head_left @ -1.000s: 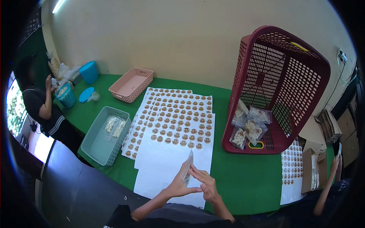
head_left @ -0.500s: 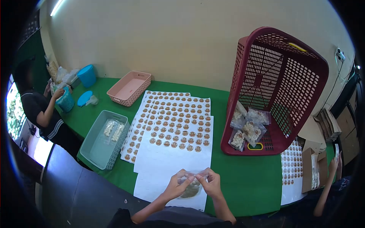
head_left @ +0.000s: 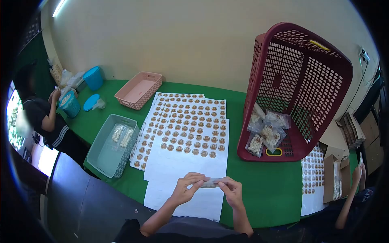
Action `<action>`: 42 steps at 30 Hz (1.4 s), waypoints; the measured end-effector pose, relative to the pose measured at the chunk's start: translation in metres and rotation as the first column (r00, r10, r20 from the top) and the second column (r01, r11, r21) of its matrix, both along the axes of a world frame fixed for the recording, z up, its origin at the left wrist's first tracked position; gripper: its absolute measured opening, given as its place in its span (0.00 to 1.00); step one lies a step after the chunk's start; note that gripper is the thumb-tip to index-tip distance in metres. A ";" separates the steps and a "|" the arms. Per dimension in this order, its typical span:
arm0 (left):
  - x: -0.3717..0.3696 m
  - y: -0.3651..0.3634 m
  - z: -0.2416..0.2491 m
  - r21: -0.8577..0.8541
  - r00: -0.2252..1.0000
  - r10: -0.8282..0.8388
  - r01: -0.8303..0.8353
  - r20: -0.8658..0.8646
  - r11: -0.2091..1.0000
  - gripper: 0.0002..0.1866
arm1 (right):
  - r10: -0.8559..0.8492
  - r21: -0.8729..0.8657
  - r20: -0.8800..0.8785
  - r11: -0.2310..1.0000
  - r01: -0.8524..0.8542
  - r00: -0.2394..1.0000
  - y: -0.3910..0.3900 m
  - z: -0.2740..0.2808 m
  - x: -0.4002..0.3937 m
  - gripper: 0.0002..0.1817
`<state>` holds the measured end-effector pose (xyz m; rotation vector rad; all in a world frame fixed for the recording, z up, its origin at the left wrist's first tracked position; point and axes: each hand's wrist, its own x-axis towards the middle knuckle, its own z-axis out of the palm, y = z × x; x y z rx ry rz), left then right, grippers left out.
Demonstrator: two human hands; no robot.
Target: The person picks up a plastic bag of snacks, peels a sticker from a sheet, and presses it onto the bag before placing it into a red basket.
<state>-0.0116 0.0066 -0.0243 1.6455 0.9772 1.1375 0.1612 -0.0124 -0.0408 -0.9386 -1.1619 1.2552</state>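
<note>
Between my two hands a small clear plastic bag (head_left: 210, 183) is stretched above the white sticker sheet (head_left: 190, 204). It is seen nearly edge-on, so its contents hardly show. My left hand (head_left: 187, 189) pinches one end between thumb and fingers. The other end is pinched in my right hand (head_left: 231, 192). Rows of round brown stickers (head_left: 190, 133) cover the upper part of the sheets beyond my hands. Filled bags of pale pieces (head_left: 268, 133) lie inside the tipped maroon basket (head_left: 252, 156). Two more white-filled bags (head_left: 121, 135) rest in the grey-green tray (head_left: 98, 160).
A pink tray (head_left: 135, 104) and blue buckets (head_left: 94, 79) stand farther back on the green table (head_left: 259, 194). At far left a person (head_left: 44, 115) stands by a bucket. Another person's hands (head_left: 358, 174) are at right, near a cardboard box (head_left: 329, 178).
The bag has tilted from showing its flat face to nearly edge-on, rising slightly with both hands. My left fingers have straightened somewhat. The person at left has raised their hands from the bucket.
</note>
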 end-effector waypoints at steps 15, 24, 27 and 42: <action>0.015 -0.012 -0.011 -0.048 0.932 -0.214 0.210 -0.293 0.977 0.32 | -0.134 -0.246 -0.187 0.966 0.085 0.973 -0.008 0.008 -0.005 0.18; 0.015 -0.010 -0.019 -0.428 0.971 0.065 0.041 0.231 0.903 0.18 | -0.217 0.062 0.305 0.976 0.208 0.927 0.003 -0.010 -0.004 0.18; 0.017 -0.008 -0.021 -0.406 0.984 0.037 0.038 0.174 0.913 0.17 | 0.059 -0.102 0.233 0.994 -0.036 0.971 0.002 -0.019 -0.005 0.18; 0.000 0.013 -0.043 -0.316 0.978 0.178 -0.134 0.113 0.939 0.18 | 0.305 -0.231 0.243 0.940 -0.250 0.921 0.015 -0.037 0.049 0.22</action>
